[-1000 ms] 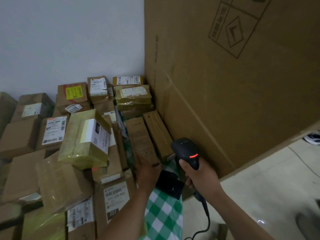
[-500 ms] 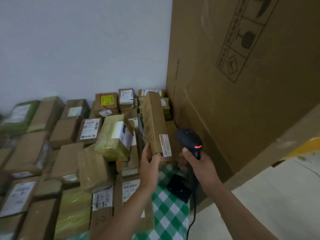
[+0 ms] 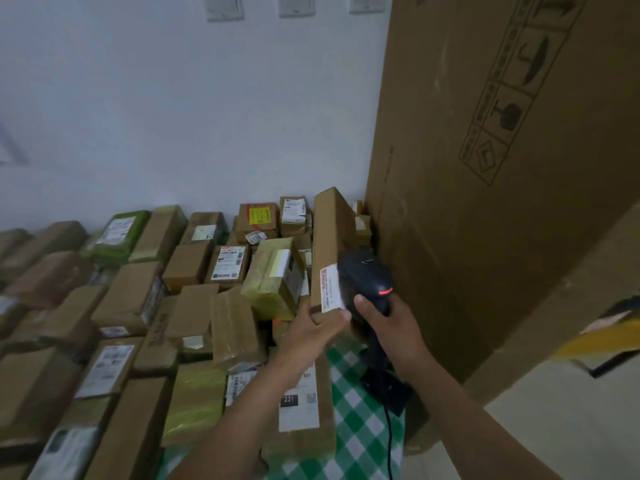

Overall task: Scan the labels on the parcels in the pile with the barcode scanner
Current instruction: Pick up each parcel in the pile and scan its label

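Note:
My left hand grips the lower end of a long narrow brown parcel, held upright above the pile. A white label wraps its near bottom corner. My right hand holds a black barcode scanner right beside that label; a red light glows on the scanner's back. The scanner's cable hangs down past the table edge. The pile of parcels covers the surface to the left, many with white labels facing up.
A very large cardboard box stands upright at the right, close to the scanner. A green-and-white checked cloth shows under the parcels. A black scanner stand sits on it. A white wall is behind; pale floor lies at lower right.
My left hand lifted the long parcel from lying flat in the pile to upright. The scanner moved closer, up against the label. The view tilted upward.

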The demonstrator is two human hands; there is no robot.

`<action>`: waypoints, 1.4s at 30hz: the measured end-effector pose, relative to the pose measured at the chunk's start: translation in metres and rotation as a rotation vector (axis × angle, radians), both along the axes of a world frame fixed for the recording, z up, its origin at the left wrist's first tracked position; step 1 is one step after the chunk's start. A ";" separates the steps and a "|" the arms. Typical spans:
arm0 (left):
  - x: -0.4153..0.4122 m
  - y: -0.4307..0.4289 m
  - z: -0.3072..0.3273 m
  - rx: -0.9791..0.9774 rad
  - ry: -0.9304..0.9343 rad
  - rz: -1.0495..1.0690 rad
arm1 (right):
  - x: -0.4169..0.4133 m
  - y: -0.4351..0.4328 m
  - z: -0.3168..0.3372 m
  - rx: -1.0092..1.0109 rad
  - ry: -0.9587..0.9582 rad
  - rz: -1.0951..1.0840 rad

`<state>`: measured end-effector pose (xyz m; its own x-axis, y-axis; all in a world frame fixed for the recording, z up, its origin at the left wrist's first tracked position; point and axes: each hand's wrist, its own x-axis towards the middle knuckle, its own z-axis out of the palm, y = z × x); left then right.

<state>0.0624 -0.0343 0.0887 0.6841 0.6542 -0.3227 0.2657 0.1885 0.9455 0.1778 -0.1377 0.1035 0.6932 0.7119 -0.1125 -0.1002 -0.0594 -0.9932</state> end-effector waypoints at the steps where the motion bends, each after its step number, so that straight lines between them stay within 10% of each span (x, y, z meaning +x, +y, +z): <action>1: -0.001 0.002 0.001 0.046 0.049 0.014 | -0.002 0.000 0.001 -0.002 -0.005 0.012; 16: -0.029 0.082 0.032 0.348 0.001 0.306 | 0.011 -0.029 0.001 -0.246 -0.225 0.174; 28: -0.008 0.064 0.013 -0.287 -0.471 0.519 | 0.008 -0.033 0.027 -0.177 0.110 0.218; 42: 0.001 0.066 0.005 -0.178 -0.486 0.535 | 0.007 -0.040 0.046 -0.226 0.055 0.246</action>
<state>0.0631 0.0316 0.0941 0.3789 0.9042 -0.1970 -0.3463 0.3360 0.8759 0.1850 -0.1773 0.1500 0.4924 0.8096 -0.3194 -0.1091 -0.3066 -0.9456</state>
